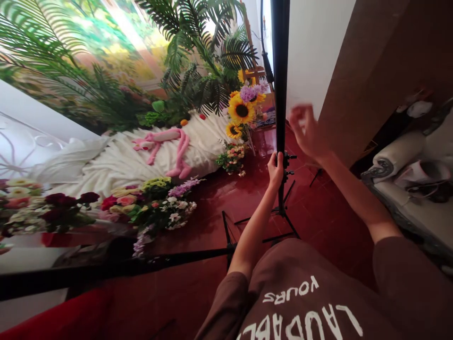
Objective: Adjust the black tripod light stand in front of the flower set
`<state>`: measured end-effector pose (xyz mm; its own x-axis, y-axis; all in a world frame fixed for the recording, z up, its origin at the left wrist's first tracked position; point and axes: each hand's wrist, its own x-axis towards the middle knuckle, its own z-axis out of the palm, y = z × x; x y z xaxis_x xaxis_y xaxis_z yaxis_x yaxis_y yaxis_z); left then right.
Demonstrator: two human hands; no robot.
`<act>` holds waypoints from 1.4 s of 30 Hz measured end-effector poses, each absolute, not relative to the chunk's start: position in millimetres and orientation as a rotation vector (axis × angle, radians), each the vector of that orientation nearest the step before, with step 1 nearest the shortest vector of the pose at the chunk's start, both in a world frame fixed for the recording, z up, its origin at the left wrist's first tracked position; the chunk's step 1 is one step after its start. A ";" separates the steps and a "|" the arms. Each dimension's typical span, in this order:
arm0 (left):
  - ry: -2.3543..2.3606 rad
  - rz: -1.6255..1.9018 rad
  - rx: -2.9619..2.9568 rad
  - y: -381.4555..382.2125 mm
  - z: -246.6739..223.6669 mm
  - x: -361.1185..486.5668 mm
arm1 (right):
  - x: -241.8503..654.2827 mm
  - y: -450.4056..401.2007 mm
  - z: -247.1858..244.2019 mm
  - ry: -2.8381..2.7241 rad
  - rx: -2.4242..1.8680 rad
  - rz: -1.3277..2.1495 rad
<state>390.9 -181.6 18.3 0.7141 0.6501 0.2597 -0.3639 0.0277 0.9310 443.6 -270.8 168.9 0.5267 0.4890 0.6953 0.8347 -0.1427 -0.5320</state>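
Note:
A tall black stand (281,94) rises in front of me, its tripod legs on the red floor. My left hand (276,167) is wrapped around its pole, just beside the black clamp knobs (289,157). To the right of the pole, my right hand (304,127) is raised in the air, touching nothing; its fingers are curled and apart, slightly blurred, with nothing visible between them. A black cable (267,66) hangs along the upper part of the stand.
A second black pole (170,259) crosses low on the left. Flower arrangements (155,203), sunflowers (242,111) and a white-draped platform (208,141) with a pink plush toy (182,153) lie left. A wrapped couch (403,156) stands right.

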 end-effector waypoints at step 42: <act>0.245 0.744 1.327 -177.4 13.7 391.6 | 485.8 -298.1 32.5 -1.209 -1.977 -0.122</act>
